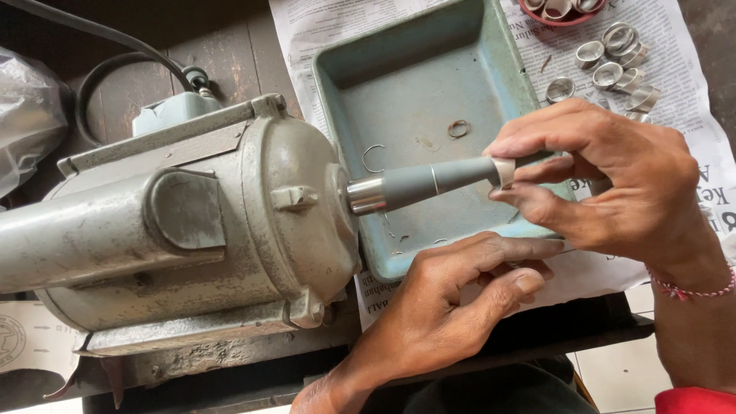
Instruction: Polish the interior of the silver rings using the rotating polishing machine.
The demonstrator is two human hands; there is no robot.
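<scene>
Steady: I keep right hand (pixel 613 180) pinched on ring (pixel 504 172), square on tapered spindle (pixel 429 184); left hand (pixel 452 299) half-curled, empty, clear below tray (pixel 399 84).

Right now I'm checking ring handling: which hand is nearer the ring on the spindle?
Right. The right hand pinches the ring on the spindle; the left hand rests below.

A small metalworking workshop: a worn bench motor (pixel 176 230) with tapered spindle (pixel 429 184), metal tray (pixel 399 84) and unfinished rings (pixel 613 57).
</scene>
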